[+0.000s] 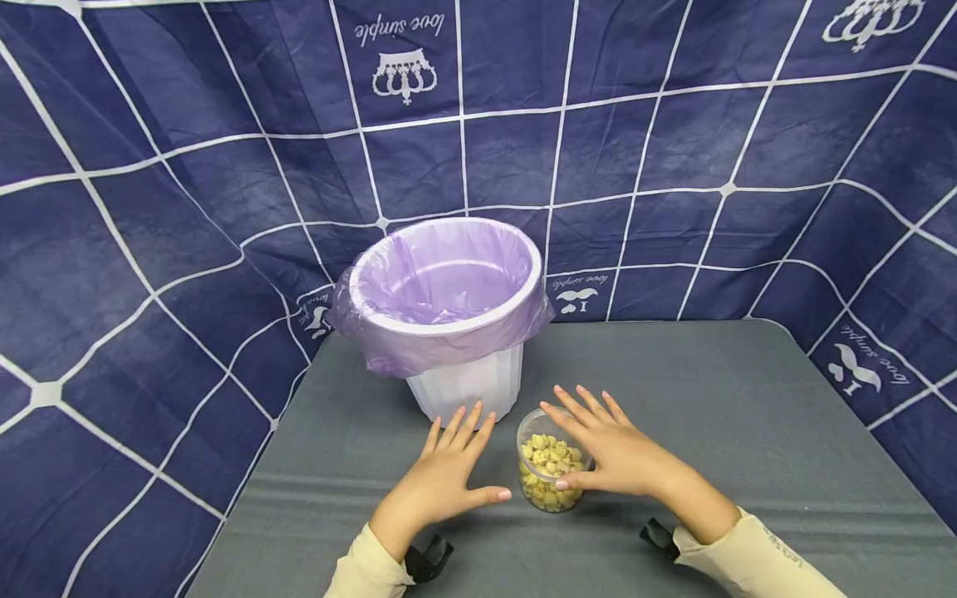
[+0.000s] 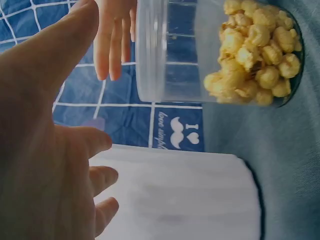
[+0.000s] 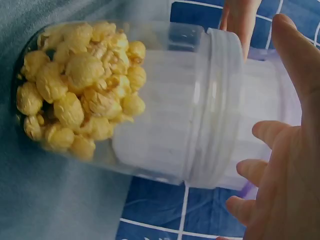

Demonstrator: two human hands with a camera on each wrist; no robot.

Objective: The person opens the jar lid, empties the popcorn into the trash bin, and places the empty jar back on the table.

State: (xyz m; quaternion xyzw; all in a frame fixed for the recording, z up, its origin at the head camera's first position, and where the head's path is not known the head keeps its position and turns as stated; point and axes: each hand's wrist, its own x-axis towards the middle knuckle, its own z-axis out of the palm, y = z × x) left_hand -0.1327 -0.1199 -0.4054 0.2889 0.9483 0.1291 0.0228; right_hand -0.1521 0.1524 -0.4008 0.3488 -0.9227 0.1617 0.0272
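"love simple" runs upside down with a crown across the blue, white-gridded cloth; lower down, the print pairs "I", a heart and a moustache. On the smooth grey fabric of the tabletop stands a clear, cylindrical plastic jar, part-filled with knobbly yellow popcorn, just in front of a white, fluted bin lined with crinkled, translucent purple film. The left hand and right hand flank the jar, fingers extended, grasping nothing (whether the right thumb touches it, I cannot tell).
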